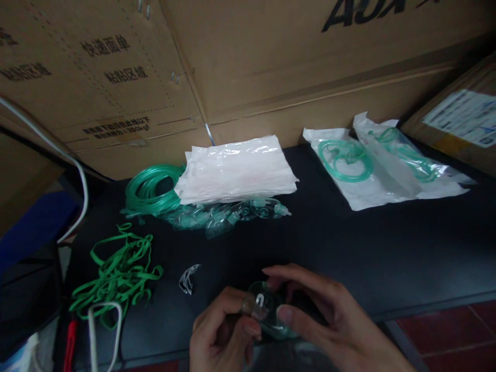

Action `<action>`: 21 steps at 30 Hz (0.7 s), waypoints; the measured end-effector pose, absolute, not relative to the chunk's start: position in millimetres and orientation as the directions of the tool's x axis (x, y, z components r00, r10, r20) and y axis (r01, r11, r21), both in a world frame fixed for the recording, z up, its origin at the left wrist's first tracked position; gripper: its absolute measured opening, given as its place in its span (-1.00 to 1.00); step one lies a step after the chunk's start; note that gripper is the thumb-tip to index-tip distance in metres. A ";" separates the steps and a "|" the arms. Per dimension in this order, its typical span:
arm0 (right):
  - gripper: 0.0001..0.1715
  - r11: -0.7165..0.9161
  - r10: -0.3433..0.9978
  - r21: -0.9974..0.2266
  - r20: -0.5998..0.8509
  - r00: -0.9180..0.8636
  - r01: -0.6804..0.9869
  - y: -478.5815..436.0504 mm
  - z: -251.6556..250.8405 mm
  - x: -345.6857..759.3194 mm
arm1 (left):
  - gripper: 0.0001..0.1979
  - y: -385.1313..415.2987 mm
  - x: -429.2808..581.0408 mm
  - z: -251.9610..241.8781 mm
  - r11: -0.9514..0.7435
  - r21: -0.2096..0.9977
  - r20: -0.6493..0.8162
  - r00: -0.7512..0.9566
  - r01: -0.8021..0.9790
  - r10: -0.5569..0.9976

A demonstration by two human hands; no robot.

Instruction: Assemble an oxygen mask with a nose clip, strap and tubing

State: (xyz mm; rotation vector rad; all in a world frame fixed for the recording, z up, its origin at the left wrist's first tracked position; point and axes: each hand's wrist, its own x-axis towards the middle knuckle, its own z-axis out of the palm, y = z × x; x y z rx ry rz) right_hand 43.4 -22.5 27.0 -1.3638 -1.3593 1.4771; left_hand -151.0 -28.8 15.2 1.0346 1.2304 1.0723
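Both my hands hold a clear greenish plastic mask (271,310) over the near edge of the black table (349,248). My left hand (225,330) pinches the mask's left side with fingers curled. My right hand (329,320) wraps around its right side, thumb pressed on the front. A small clear clip (188,278) lies on the table just left of my hands.
A tangle of green elastic straps (116,274) lies at the left. Coiled green tubing (151,191), several clear masks (232,214) and a stack of white pouches (236,168) sit further back. Two sealed packs with green tubing (383,165) lie at the right. Cardboard boxes (271,62) stand behind.
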 end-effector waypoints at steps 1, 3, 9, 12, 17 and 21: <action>-0.56 -0.227 0.947 -0.971 -0.239 -0.214 0.078 -21.5 27.3 43.2 | -0.67 -27.6 -153.5 13.3 0.185 0.980 -0.179 0.086 -0.067 0.980; -0.55 -0.282 0.937 -0.956 -0.256 -0.235 -0.083 -20.1 27.9 42.3 | -0.72 -24.8 -158.1 9.3 0.163 0.983 -0.143 0.214 -0.079 0.966; -0.74 -0.557 0.829 -0.727 -0.455 -0.326 -0.401 -22.6 33.9 35.2 | -0.70 -22.5 -160.9 2.5 0.200 0.971 -0.156 0.281 -0.134 0.947; -0.75 -0.591 0.807 -0.689 -0.505 -0.307 -0.419 -28.3 35.9 32.7 | -0.69 -22.4 -162.6 1.3 0.245 0.955 -0.191 0.287 -0.165 0.939; -0.71 -0.568 0.822 -0.734 -0.481 -0.305 -0.372 -35.3 33.6 30.7 | -0.62 -17.7 -166.0 4.1 0.322 0.937 -0.264 0.329 -0.137 0.907; -0.70 -0.577 0.816 -0.713 -0.527 -0.239 -0.399 -35.1 35.6 25.6 | -0.56 -15.2 -162.2 9.8 0.389 0.909 -0.334 0.297 -0.151 0.895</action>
